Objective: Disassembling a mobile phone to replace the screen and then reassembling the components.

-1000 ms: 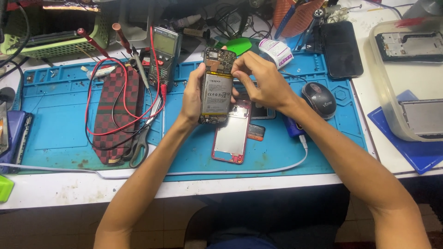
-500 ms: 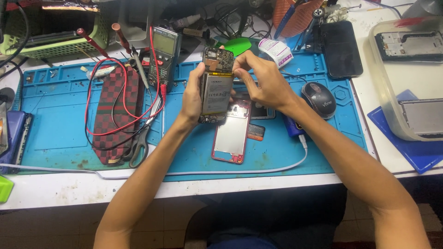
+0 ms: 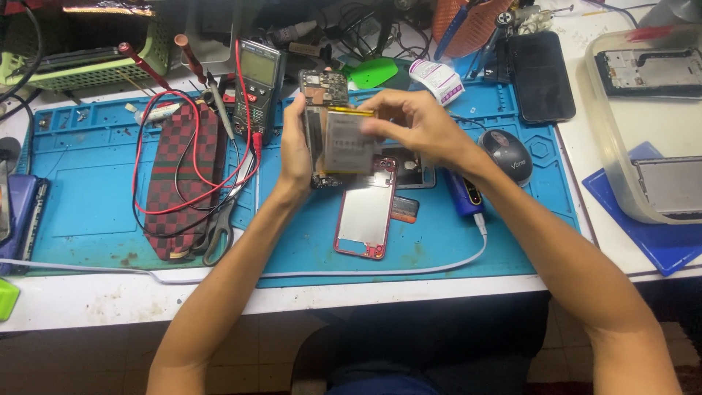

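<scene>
Yellow-edged battery pinched in right hand grip; left hand grip clasps opened phone.

view: head-worn | faces: steeply down onto blue mat | range: close, arm's length

One opened phone sits between the fingers of two hands. Below them lies one red back cover; left, one multimeter, one scissors.
</scene>
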